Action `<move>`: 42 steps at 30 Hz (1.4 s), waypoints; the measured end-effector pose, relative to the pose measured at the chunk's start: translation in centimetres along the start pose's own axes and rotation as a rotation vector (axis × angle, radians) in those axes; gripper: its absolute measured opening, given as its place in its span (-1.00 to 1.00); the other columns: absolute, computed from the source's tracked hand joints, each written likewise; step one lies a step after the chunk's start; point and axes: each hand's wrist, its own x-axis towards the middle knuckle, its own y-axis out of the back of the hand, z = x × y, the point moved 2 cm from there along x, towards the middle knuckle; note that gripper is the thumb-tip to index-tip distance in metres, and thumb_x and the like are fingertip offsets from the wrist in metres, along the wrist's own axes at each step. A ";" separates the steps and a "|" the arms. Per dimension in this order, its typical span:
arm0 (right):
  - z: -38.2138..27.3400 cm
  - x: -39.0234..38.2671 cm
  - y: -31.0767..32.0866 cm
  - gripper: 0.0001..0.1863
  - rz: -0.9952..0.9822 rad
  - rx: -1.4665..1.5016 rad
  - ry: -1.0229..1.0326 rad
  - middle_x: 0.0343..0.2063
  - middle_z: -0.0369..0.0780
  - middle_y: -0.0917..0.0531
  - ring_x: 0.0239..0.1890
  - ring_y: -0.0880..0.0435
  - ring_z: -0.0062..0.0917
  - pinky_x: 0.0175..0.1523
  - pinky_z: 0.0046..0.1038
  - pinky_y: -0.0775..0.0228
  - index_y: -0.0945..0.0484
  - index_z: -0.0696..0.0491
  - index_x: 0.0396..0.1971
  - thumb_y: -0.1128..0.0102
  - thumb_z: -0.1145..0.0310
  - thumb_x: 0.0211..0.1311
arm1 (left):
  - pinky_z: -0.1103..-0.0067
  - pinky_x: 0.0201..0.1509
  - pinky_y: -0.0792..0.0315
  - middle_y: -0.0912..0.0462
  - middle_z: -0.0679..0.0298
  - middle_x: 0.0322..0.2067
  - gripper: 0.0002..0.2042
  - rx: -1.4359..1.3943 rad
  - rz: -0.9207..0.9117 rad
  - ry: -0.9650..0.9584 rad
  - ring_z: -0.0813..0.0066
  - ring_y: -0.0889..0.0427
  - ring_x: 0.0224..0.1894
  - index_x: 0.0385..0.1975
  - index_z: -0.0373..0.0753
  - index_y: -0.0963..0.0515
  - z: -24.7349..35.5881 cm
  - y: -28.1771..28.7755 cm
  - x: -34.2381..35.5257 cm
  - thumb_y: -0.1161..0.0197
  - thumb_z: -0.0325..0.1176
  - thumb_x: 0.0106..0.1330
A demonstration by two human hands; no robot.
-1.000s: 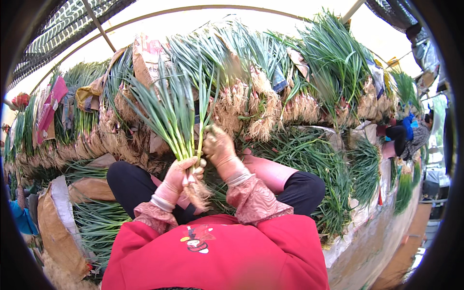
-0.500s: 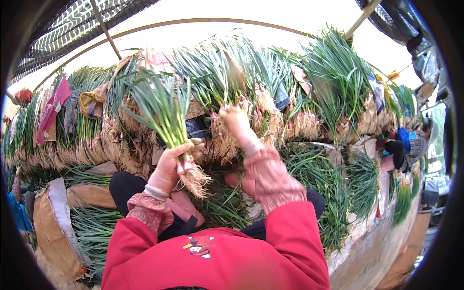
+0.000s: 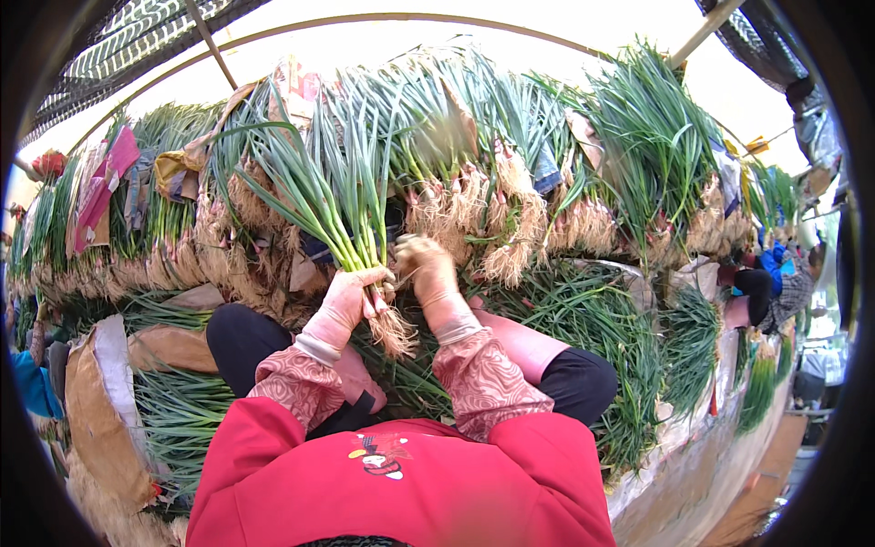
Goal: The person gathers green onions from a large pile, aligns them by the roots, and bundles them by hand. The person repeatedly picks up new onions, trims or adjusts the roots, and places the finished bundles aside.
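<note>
My left hand [image 3: 351,294] is closed around the lower stalks of a bunch of green garlic [image 3: 354,223]. Its long green leaves fan upward and away from me, and the pinkish bases and pale stringy roots [image 3: 390,330] hang below my grip. Close by on the right, my right hand [image 3: 427,272] is raised beside the bunch with its fingers curled in. Whatever is in those fingers, if anything, is hidden. Ahead of both hands stands a long heaped row of the same plants [image 3: 456,118], roots toward me.
Loose green plants [image 3: 583,337] lie on the ground to my right, and more [image 3: 182,428] sit by a brown and white sack [image 3: 109,419] on the left. Cloth pieces, one a pink cloth [image 3: 108,187], hang among the row. At far right another person [image 3: 775,283] sits.
My right hand has come back from the heaped row, down and toward the bunch in my left hand. The left hand with its bunch has shifted slightly right.
</note>
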 end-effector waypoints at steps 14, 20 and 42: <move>3.2 1.8 -2.6 -0.82 -0.017 -0.946 0.369 -0.49 -0.26 -0.56 -0.52 -0.49 -0.56 -0.39 -0.56 -0.35 -0.41 0.07 -0.21 -0.14 0.44 0.21 | 0.41 -0.53 -0.50 -0.58 0.09 -0.50 -0.87 -0.041 0.013 0.100 0.27 -0.57 -0.56 -0.30 -0.47 -0.48 -1.7 0.4 0.6 -0.17 -0.55 0.19; -1.6 -2.9 2.5 -0.81 0.029 -0.646 0.211 -0.60 -0.27 -0.51 -0.62 -0.45 -0.55 -0.48 -0.48 -0.35 -0.42 0.09 -0.28 -0.08 0.27 0.28 | 0.56 -0.35 -0.53 -0.51 0.12 -0.36 -0.78 -0.370 -0.235 -0.127 0.52 -0.49 -0.49 -0.19 -0.48 -0.44 5.4 -1.8 -6.0 -0.13 -0.44 0.27; -3.2 -4.3 -1.0 -0.47 -0.148 -1.127 -0.032 -0.35 -0.18 -0.65 -0.28 -0.60 -0.53 -0.23 -0.49 -0.43 -0.55 0.21 -0.16 -0.23 0.00 0.14 | 0.54 -0.54 -0.52 -0.60 0.08 -0.41 -0.70 -0.045 -0.257 0.071 0.38 -0.57 -0.55 -0.13 -0.49 -0.44 0.7 -1.6 -0.2 -0.08 -0.39 0.23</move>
